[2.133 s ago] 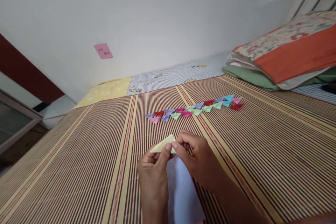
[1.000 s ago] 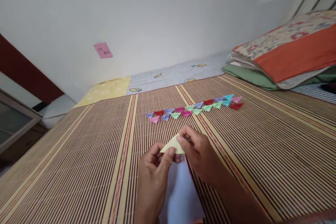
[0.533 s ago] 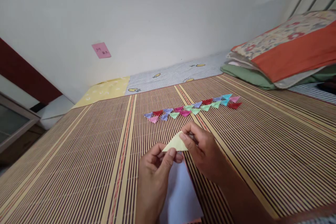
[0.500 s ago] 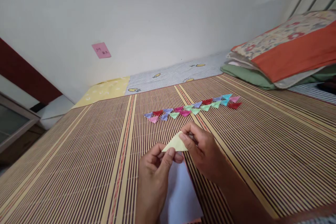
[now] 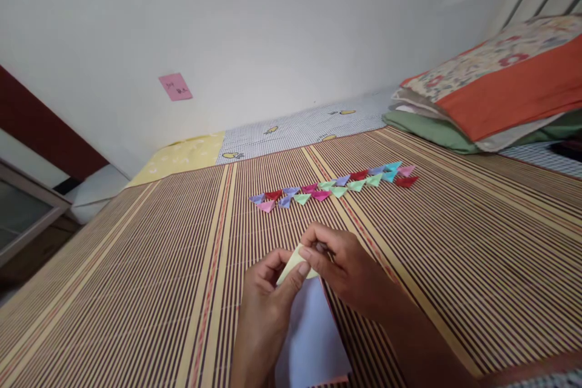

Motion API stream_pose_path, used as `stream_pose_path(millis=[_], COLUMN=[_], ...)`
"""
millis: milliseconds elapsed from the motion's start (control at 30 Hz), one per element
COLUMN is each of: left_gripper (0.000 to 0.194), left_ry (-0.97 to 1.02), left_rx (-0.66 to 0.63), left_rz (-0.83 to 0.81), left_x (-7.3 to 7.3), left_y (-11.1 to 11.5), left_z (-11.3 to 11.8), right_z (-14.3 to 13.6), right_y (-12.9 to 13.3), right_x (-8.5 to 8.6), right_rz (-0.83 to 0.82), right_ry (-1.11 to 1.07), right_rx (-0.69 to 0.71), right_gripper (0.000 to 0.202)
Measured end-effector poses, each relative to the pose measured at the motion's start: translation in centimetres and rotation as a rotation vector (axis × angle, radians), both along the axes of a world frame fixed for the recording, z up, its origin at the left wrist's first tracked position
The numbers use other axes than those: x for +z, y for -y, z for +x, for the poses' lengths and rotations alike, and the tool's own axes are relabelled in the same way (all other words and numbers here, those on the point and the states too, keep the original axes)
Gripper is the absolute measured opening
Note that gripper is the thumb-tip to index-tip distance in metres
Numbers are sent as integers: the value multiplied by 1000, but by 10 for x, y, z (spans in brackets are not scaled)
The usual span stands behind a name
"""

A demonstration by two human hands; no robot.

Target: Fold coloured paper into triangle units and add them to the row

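Note:
Between my hands is a small piece of pale yellow folded paper [image 5: 288, 265], tilted and partly covered by fingers. My left hand [image 5: 269, 300] pinches its lower side, thumb on the front face. The thumb and fingers of my right hand [image 5: 339, 264] grip its upper corner. Under my hands lies a whitish-blue flat sheet or board [image 5: 311, 333]. Farther out, two rows of small folded paper triangles [image 5: 339, 191] in pink, red, purple, green and blue rest on the striped mat [image 5: 173, 267].
A stack of folded bedding [image 5: 495, 91], orange and floral on top, stands at the right. The white wall [image 5: 273, 24] rises behind the mat and carries a pink note [image 5: 175, 86]. Checked cloth [image 5: 291, 127] and yellow cloth [image 5: 182, 156] line the mat's far edge.
The yellow paper has come slightly down and left and turned to a steeper tilt. My right hand has moved down and left with it, and less of the paper shows.

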State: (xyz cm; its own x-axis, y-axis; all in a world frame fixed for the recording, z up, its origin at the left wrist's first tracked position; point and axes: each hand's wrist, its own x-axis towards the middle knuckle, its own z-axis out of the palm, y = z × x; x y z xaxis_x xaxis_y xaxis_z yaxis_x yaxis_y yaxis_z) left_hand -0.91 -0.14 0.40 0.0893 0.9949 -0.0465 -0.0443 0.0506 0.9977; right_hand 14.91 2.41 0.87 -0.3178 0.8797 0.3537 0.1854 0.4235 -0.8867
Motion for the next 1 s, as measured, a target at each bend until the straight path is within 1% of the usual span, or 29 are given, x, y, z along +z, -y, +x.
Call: stream_pose_path(millis=[100,167,267,400,533,600,767,900,1000], left_gripper=[24,23,17,15,18,19,22,21,19], left_ry=[34,94,215,326,358,367,414,505,527], left_rx=[14,46,135,236,294,322,365,313,280], left_rz=[-4,-15,-8,4,6,17,17,-5,-3], left_x=[-2,-4,-6,-9,-10,-11,-11,-10,-10], left_y=[0,0,-2,-4,-5,-5,-7,-7,-7], left_z=[1,1,1,2,6,9,13,15,15], right_z=[-2,-3,-4,-8,-12,-14,-14,-10,-6], right_y=[1,0,0,-3,-6,-7,-6,-7,-8], right_x=[1,1,0,-6,-11,-12,-11,-12,-13], right_rz=[-65,-114,-186,-259,-374,-407,-398,-315,-250], right_ry=[-37,-82,-125,-163,-319,-380,-411,-329,-282], right_rx=[14,29,44,-4,3,12,-32,-60,-66], right_gripper=[18,18,19,22,21,19,19,26,32])
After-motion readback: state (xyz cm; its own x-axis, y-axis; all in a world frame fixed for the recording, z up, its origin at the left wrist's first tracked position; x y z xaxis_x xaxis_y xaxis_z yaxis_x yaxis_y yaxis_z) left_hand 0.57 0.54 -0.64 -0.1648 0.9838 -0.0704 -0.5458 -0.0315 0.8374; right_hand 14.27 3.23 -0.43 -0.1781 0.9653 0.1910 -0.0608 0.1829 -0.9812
